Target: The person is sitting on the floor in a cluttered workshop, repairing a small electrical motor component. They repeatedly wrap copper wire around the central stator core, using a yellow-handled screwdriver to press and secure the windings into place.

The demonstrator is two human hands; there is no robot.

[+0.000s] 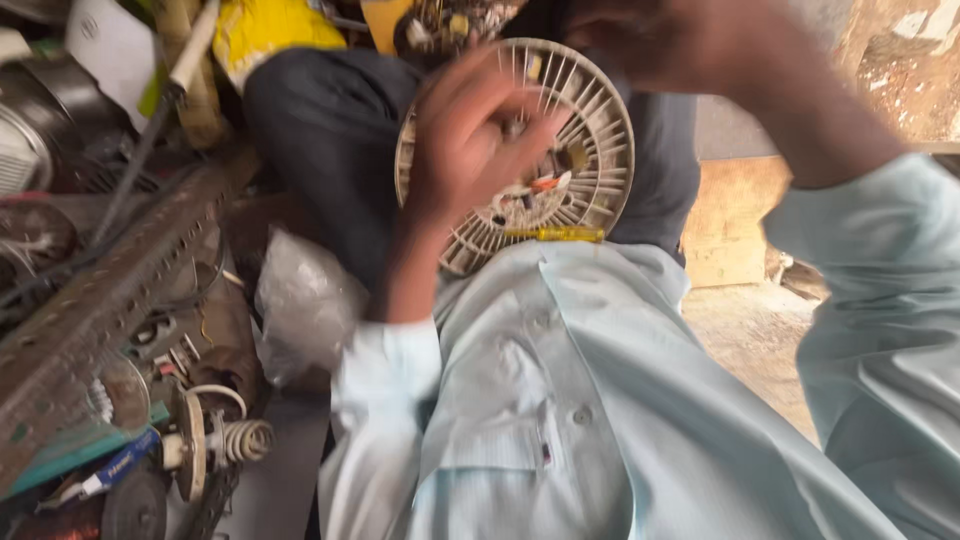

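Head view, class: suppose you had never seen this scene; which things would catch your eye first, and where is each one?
A round cream fan grille sits at top centre on the person's lap, and the left hand covers its left part, blurred. A slim yellow screwdriver lies just below it on the pale blue shirt. At far left is a heap of metal parts; the right hand is raised at the top edge.

A cream, radially slatted fan grille (590,150) is seen. Just below it a yellow screwdriver (556,235) is laid on a pale blue shirt (560,400); dark grey trousers (320,130) are shown left.
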